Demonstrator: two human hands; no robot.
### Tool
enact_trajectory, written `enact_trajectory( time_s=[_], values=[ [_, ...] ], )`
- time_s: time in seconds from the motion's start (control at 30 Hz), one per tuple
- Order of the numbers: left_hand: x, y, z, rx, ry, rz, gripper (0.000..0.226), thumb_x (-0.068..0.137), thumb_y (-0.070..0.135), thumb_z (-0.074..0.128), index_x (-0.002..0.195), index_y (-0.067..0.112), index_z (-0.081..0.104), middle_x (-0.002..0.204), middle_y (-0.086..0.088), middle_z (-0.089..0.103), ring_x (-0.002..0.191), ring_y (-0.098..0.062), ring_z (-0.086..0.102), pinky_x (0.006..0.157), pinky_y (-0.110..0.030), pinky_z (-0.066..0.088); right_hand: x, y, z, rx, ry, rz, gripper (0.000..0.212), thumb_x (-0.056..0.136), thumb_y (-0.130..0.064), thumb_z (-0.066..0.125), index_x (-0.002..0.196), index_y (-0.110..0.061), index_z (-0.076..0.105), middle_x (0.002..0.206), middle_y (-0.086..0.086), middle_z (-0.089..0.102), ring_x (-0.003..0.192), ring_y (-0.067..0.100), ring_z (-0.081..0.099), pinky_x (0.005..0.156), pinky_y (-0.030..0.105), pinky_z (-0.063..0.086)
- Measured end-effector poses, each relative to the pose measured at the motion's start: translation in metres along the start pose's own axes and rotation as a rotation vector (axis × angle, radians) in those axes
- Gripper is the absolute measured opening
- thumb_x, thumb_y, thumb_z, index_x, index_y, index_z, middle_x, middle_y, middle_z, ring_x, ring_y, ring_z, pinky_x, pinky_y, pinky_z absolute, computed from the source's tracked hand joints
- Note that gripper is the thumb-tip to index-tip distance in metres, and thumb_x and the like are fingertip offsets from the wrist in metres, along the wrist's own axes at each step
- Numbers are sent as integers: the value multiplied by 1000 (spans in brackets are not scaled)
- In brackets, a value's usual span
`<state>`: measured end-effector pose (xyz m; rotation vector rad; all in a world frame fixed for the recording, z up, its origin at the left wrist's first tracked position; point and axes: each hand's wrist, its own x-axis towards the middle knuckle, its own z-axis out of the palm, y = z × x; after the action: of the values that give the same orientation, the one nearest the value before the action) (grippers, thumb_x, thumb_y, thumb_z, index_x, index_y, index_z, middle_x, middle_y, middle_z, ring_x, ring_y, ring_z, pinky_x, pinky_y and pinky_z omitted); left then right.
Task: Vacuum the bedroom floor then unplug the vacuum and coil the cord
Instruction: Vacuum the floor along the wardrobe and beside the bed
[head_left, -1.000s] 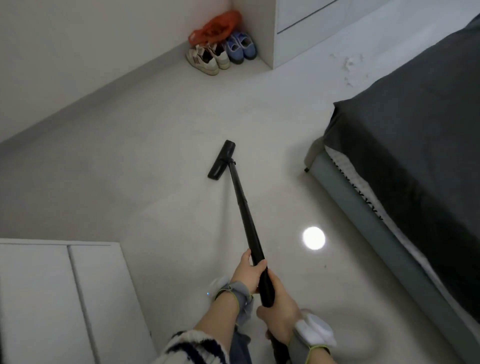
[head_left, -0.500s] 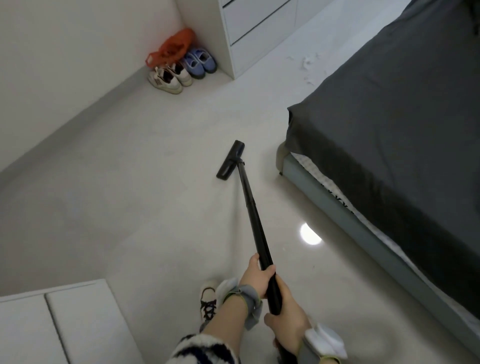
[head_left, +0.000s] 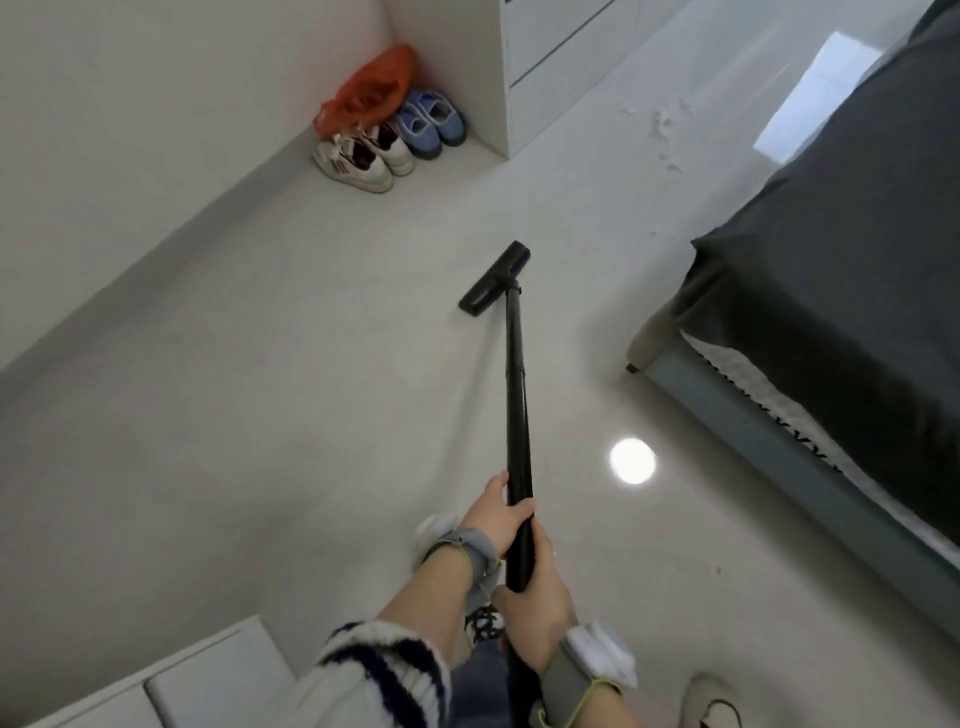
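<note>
The pale floor (head_left: 260, 415) fills the frame, with the dark bed (head_left: 857, 234) along its right edge and white drawers (head_left: 540, 67) against the far wall. You hold the black wand (head_left: 517, 395) out in front, left hand (head_left: 496, 514) higher up and right hand (head_left: 537, 597) just below it. The fingers of both are wrapped firmly round the tube, as they were a second ago. What has changed is the nozzle (head_left: 494, 278). Half a second back it sat close beside the bed's near corner. Now it lies on open floor, clear of that corner and further toward the far wall, flat down and angled across the line of the wand. That reads as a forward push in mid-sweep, so the vacuuming stage is under way, not finished. The shoes (head_left: 389, 140) in the far corner, beside the drawers, sit where they did, well ahead of the nozzle. White scraps (head_left: 662, 130) lie on the strip of floor between drawers and bed, and the nozzle has not reached them. That strip looks like the work left in this part of the room. The cord is nowhere in view, so unplugging and coiling are steps you have yet to come to.
</note>
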<state>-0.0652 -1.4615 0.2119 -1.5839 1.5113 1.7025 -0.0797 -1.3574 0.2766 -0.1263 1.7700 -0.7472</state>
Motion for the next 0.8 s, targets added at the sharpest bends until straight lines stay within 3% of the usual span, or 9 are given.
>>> enact_trajectory(
  time_s=[0.07,0.13,0.23,0.33,0.43,0.53,0.6,0.7,0.8],
  values=[
    [10,-1,-46,20,1,4,63,94,27,53,149,22,21,128,-18,59,113,-34,60,92,-38,49,10,-29,41,32,48,1,84,84,-5,60,149,-34,15,118,-1,60,98,24,63,76,29,53],
    [18,3,-75,53,-13,4,64,94,29,54,149,25,21,134,-15,55,117,-31,58,96,-37,47,17,-49,63,101,38,27,83,85,-7,59,148,-39,14,109,-1,60,84,30,66,67,36,56],
    [28,14,-105,78,-19,23,65,93,28,54,149,26,21,138,-15,52,117,-31,58,98,-38,48,29,-72,81,180,51,23,83,86,-4,56,148,-42,15,102,-6,55,59,28,60,47,32,51],
    [27,29,-108,98,-31,82,64,94,26,54,149,25,22,123,-17,61,108,-31,62,94,-39,51,35,-81,76,246,94,-19,82,85,0,56,147,-41,21,115,-4,60,43,20,55,39,25,44],
    [22,48,-95,146,-63,134,63,94,26,53,149,26,23,111,-15,65,100,-29,64,92,-36,51,32,-86,60,292,147,-38,80,85,1,59,147,-35,24,111,-5,61,45,13,56,39,19,43],
    [21,83,-76,223,-113,183,64,94,26,53,150,25,21,121,-15,63,108,-29,62,94,-34,49,31,-99,31,344,206,-58,76,86,0,61,147,-30,25,97,-13,57,48,6,53,39,15,44],
    [29,114,-61,271,-146,214,65,94,27,53,150,26,20,124,-15,61,110,-29,62,96,-34,49,42,-107,7,390,249,-79,76,86,0,60,147,-31,26,105,-5,59,48,9,54,37,19,46],
    [46,157,-41,356,-186,230,66,94,29,53,150,25,19,133,-14,56,116,-29,59,99,-35,48,60,-120,-27,439,301,-90,75,86,3,59,147,-25,26,114,-2,55,50,3,50,38,11,43],
    [62,185,-31,417,-225,215,67,92,31,54,150,26,21,138,-15,52,120,-29,57,103,-39,46,77,-133,-50,514,316,-114,76,85,3,61,147,-24,27,118,3,59,47,2,51,38,12,43]
  ],
)
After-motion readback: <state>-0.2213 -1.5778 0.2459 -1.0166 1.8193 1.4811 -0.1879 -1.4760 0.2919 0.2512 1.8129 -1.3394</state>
